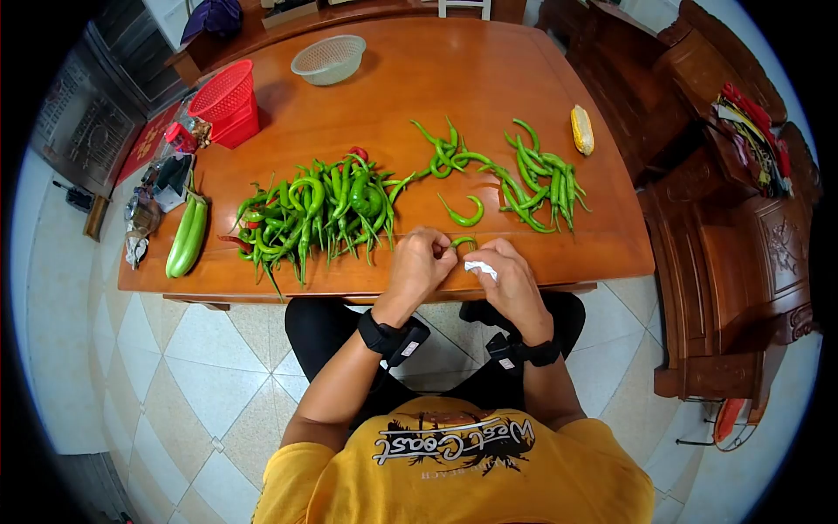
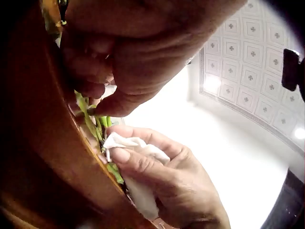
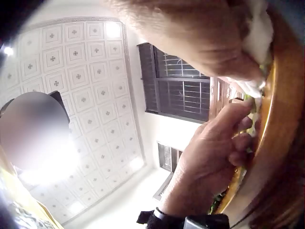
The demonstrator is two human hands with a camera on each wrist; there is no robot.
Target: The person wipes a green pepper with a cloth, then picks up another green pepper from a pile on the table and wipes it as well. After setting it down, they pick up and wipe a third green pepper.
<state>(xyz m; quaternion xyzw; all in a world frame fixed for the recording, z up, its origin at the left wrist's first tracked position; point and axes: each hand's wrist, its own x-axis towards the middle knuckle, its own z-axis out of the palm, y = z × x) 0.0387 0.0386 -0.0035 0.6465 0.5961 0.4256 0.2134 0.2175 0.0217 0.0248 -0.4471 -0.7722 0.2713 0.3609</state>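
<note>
Right of the glossy, tangled chili heap [image 1: 323, 205], my left hand [image 1: 422, 258] pinches a curved green chili [image 1: 463, 241]; my right hand [image 1: 511, 275] grips a crumpled white wad [image 1: 480, 267].

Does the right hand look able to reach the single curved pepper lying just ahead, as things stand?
Probably yes: bare tabletop separates the right hand from that pepper, though its white wipe may hamper gripping.

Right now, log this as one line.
left hand: pinches green chili pepper; right hand: holds white tissue; larger chili pile: at left; smaller chili pile: at right
</note>
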